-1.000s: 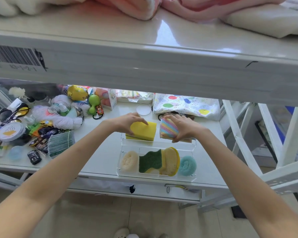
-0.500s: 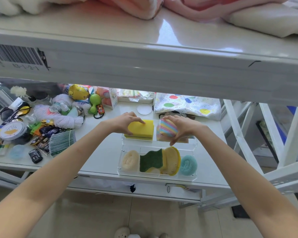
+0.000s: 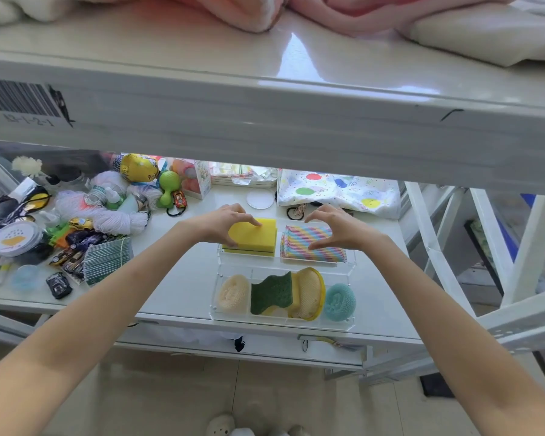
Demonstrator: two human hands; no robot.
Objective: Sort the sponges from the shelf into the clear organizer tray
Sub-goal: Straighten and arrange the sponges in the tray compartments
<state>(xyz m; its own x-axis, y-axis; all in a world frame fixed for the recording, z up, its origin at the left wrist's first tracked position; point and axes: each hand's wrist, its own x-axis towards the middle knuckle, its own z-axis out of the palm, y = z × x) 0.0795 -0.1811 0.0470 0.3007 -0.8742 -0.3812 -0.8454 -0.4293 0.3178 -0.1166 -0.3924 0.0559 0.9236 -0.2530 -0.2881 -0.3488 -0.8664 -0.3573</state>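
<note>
The clear organizer tray (image 3: 283, 266) sits on the lower shelf. A yellow sponge (image 3: 260, 239) lies in its back left compartment and a rainbow-striped sponge (image 3: 312, 248) lies flat in the back right one. My left hand (image 3: 221, 225) arches over the yellow sponge with its fingertips resting on top. Over the striped sponge my right hand (image 3: 343, 229) is spread, thumb touching it and fingers lifted. The front row holds a cream scrubber (image 3: 233, 292), a green wavy sponge (image 3: 271, 294), a yellow mesh sponge (image 3: 309, 292) and a teal scrubber (image 3: 339, 302).
The upper shelf's front beam (image 3: 265, 121) hangs over the work area. Left of the tray lie white yarn (image 3: 107, 215), toy cars (image 3: 73, 253) and a pack of green pads (image 3: 107, 259). Behind the tray are a white disc (image 3: 260, 199), a hair tie (image 3: 296, 212) and a polka-dot bag (image 3: 337, 191).
Both hands lowered their sponges into the tray's back compartments. The striped sponge went from upright to flat, and the fingers of both hands have loosened.
</note>
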